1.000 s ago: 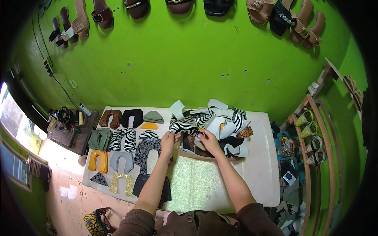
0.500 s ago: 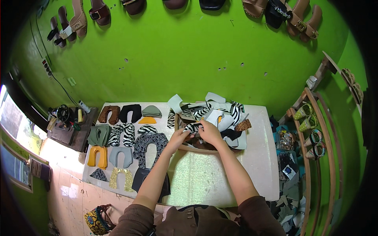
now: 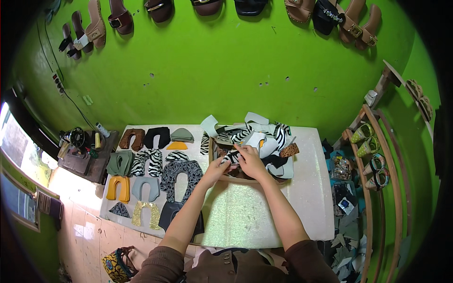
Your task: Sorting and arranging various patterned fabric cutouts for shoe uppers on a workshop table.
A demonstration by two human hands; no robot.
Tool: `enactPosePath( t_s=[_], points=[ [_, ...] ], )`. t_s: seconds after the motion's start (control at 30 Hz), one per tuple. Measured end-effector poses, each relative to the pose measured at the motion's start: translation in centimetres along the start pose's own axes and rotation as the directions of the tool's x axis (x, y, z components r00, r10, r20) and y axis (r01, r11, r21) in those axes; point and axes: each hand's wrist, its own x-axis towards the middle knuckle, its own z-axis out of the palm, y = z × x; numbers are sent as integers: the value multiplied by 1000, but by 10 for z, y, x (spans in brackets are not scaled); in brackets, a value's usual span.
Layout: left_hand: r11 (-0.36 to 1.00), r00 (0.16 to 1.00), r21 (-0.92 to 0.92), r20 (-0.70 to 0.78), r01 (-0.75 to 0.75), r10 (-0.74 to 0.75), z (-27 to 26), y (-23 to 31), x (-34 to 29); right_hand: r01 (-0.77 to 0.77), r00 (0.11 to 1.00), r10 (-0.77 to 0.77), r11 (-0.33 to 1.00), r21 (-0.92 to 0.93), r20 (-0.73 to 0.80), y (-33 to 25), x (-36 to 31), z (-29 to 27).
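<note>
Over the near side of a box heaped with cut material pieces, my left hand and my right hand are close together. Both have their fingers closed on a zebra-print piece, partly hidden by them. Behind the hands, more zebra-striped scraps, white scraps and a leopard-print scrap spill over the rim. To the left lie sorted U-shaped pieces: zebra-print, grey-and-black patterned, mustard, light grey and glittery gold.
The white table stands against a green wall. A sewing machine is at its left. On the right are a wooden rack with sandals and scrap-filled bins. Sandals hang along the wall; a patterned bag is on the floor.
My hands have come slightly nearer to me and to the right, still with the zebra-print piece between them. The whole view has shifted a little; the sorted pieces lie as before.
</note>
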Motion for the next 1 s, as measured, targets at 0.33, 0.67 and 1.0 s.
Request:
enactPosePath(
  t_s=[0.33, 0.67, 1.0],
  points=[
    [1000, 990, -1, -140, -2, 2, -8, -8, -27, -258, 963, 226, 932, 255, 147, -29, -8, 36],
    [993, 982, -114, -185, 22, -43, -81, -2, -43, -350, 937, 295, 758, 551, 189, -54, 14, 69],
    [975, 936, 215, -329, -56, 126, -187, -11, -50, -300, 949, 304, 800, 519, 79, -93, 54, 131]
  ],
)
